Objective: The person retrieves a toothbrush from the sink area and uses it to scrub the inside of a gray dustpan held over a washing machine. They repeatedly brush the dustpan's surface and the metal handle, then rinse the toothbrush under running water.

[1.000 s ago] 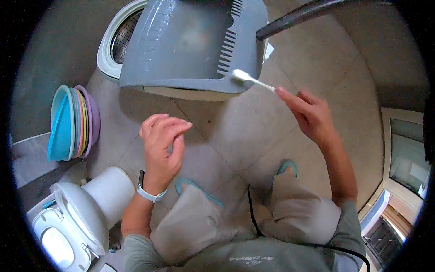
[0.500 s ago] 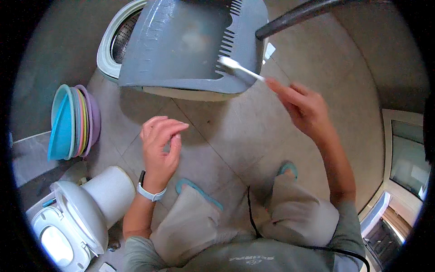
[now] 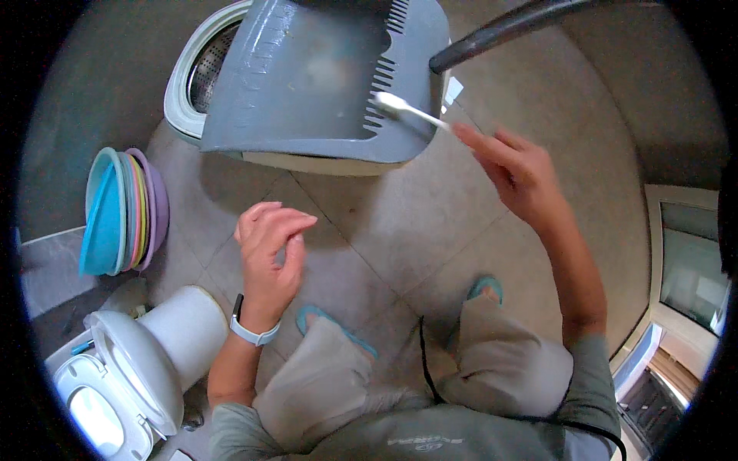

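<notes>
My right hand is closed round the handle of a white toothbrush. The brush head lies over the toothed side of a wet grey plastic dustpan, close to its slots; whether the bristles touch is blurred. A dark pole runs from the dustpan's right side toward the upper right. My left hand hangs above the floor, nearer to me than the dustpan, fingers loosely bent and thumb apart, with nothing in it.
Beneath the dustpan stands a small washing machine with its round drum showing. Colourful stacked basins lean at the left, above a white toilet. A white-framed glass panel is at the right. My slippered feet are on the tiled floor.
The toothbrush and my right hand have shifted slightly up along the dustpan's teeth. My left hand stays almost where it was, and the dustpan appears slightly lower in view.
</notes>
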`<move>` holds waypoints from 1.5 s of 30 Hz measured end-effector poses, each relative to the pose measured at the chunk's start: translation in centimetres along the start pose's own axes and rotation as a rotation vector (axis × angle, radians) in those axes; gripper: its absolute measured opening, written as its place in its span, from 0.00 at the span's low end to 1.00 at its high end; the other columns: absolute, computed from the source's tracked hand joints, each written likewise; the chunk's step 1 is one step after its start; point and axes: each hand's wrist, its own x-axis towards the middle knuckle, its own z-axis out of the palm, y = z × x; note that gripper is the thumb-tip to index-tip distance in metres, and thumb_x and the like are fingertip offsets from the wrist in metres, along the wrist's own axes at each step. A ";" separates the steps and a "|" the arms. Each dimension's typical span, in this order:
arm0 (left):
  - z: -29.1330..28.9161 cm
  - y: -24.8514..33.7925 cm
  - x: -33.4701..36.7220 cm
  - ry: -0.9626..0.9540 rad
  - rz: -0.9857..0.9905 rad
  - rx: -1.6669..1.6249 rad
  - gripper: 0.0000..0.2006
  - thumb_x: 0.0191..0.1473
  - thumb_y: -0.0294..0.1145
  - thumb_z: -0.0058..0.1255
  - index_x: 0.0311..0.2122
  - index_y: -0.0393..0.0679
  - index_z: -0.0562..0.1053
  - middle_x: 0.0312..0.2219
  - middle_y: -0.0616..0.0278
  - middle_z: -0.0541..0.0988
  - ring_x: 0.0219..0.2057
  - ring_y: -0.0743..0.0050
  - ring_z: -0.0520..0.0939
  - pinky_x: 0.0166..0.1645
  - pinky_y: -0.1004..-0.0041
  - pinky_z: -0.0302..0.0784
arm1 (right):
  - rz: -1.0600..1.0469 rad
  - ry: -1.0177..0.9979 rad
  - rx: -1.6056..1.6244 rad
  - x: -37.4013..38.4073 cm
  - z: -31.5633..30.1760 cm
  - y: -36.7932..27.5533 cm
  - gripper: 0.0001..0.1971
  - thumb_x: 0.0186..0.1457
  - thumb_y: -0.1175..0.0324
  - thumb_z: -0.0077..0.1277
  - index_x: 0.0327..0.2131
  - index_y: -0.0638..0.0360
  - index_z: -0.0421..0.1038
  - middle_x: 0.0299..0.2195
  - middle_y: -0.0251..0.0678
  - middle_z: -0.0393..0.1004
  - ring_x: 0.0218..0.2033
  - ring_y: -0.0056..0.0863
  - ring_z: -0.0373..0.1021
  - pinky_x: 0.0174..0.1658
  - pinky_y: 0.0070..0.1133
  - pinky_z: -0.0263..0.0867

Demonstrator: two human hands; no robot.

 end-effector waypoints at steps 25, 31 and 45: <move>0.1 -0.3 -0.1 0.005 -0.065 0.012 0.10 0.45 0.23 0.46 0.33 0.44 0.76 0.33 0.62 0.77 0.45 0.58 0.71 0.54 0.62 0.60 | 0.079 0.087 0.034 1.2 0.8 1.0 0.21 0.51 0.80 0.49 0.49 0.49 0.69 0.20 0.38 0.64 0.19 0.28 0.60 0.24 0.20 0.59; -0.2 -1.0 -0.4 0.024 -0.053 0.022 0.10 0.45 0.22 0.47 0.33 0.49 0.76 0.33 0.67 0.77 0.44 0.60 0.71 0.52 0.64 0.58 | 0.011 0.106 0.028 1.0 0.8 1.0 0.22 0.51 0.81 0.48 0.50 0.49 0.69 0.20 0.39 0.65 0.19 0.28 0.60 0.25 0.21 0.60; 0.7 -0.3 -0.1 0.005 -0.073 -0.075 0.10 0.45 0.22 0.47 0.33 0.48 0.76 0.33 0.66 0.77 0.43 0.60 0.71 0.52 0.64 0.59 | 0.086 0.100 -0.013 2.9 0.2 0.0 0.23 0.50 0.79 0.48 0.51 0.46 0.68 0.22 0.42 0.68 0.22 0.34 0.67 0.27 0.26 0.64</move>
